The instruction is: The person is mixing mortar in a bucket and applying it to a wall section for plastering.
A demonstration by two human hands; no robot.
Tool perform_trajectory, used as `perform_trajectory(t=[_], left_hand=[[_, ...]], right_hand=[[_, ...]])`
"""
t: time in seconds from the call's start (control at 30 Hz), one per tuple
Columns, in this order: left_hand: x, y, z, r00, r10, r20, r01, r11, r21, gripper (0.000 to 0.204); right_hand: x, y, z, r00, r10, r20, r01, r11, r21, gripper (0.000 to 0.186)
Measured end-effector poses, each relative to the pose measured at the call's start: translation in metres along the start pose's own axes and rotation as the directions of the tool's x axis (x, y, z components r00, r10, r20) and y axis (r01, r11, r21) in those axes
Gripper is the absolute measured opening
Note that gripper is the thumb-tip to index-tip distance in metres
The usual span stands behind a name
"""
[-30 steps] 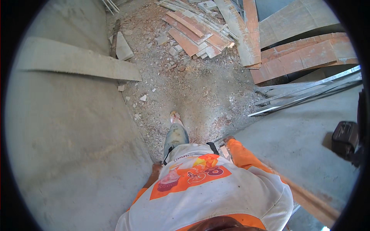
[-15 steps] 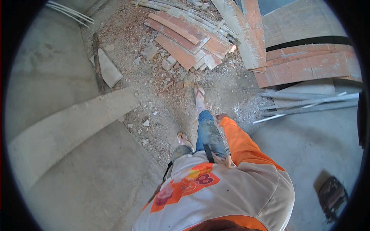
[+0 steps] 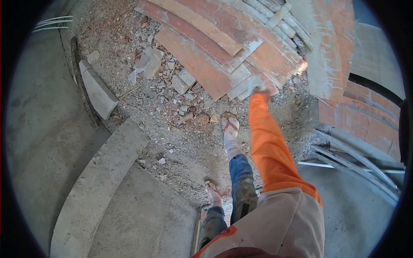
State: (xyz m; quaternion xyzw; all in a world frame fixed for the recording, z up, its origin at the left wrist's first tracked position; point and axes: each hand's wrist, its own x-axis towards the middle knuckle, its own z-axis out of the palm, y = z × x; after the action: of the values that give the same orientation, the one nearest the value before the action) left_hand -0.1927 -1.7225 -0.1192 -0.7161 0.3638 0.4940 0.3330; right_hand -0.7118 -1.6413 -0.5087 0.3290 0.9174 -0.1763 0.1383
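Note:
My right arm, in an orange sleeve, stretches forward over the rubble. My right hand [image 3: 262, 91] is at the near end of a stack of reddish plywood boards [image 3: 195, 64], over a grey-stained board end. It is too small and dark to tell whether its fingers grip the board or only lie over it. A narrow tan plank [image 3: 202, 25] lies lengthwise on top of the stack. My left hand is out of view.
Broken concrete lumps [image 3: 183, 81] litter the gravel left of the stack. A concrete beam [image 3: 97, 189] crosses the left side, with a pale block [image 3: 98, 90] beyond it. On the right are a large stained board [image 3: 329, 51], more red boards [image 3: 365, 116] and grey metal bars [image 3: 357, 165].
My right arm has swung from beside my leg out to the near end of the board stack. My view has moved forward, so the stack appears closer and larger.

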Motion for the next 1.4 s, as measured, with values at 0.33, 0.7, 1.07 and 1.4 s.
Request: perform_trajectory(t=[0.33, 0.7, 1.07, 1.4], left_hand=[[0.011, 0.065, 0.041, 0.998, -0.023, 0.053, 0.021, 0.999, 0.029, 0.023], [-0.052, 0.053, -0.078, 0.996, 0.086, 0.036, -0.091, 0.984, 0.153, 0.022], [-0.011, 0.022, -0.272, 0.891, 0.394, 0.225, -0.451, 0.824, 0.343, 0.023], [0.03, 0.093, -0.343, 0.831, 0.401, 0.385, -0.553, 0.523, 0.649, 0.025]], right_hand=[[0.248, 0.035, -0.046, 0.899, 0.124, 0.42, -0.137, 0.991, 0.001, 0.078], [0.032, -0.102, -0.294, 0.836, -0.485, 0.257, 0.142, 0.644, 0.752, 0.059], [-0.21, -0.058, -0.706, 0.829, -0.535, 0.162, 0.354, 0.727, 0.589, 0.039], [-0.472, 0.22, -0.652, 0.754, -0.65, 0.093, 0.582, 0.596, -0.554, 0.024]])
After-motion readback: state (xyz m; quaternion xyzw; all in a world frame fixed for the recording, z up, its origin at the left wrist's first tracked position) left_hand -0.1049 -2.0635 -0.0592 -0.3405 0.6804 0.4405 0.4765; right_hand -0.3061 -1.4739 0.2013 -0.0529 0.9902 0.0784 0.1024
